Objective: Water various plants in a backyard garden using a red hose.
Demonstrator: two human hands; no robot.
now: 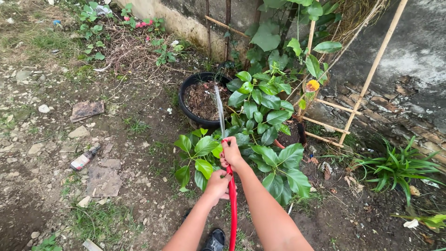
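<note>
A: Head view, looking down. Right hand (pixel 232 153) wrapped around the tip of a red hose (pixel 232 204), thumb at the opening. Grip closed tight on it.

B: And the left?

A: Left hand (pixel 217 184) lower down and just beside the right, fingers curled round the same hose. Both grips holding it. The hose runs up from the bottom edge of the frame, between the forearms.

B: Water?

A: A thin stream of water (pixel 219 109) leaves the hose end and arcs up toward a black pot (pixel 189 86) filled with dry soil and roots.

B: What's around?

A: A leafy green plant (pixel 260 111) right of the pot, its leaves reaching under the hands. A yellow flower (pixel 312 85) near some bamboo sticks (pixel 371 69) leaning on a grey wall (pixel 418 37). Bare dirt to the left, with flat stones and a discarded bottle (pixel 83 159). A dark sandal (pixel 214 240) at the bottom.
</note>
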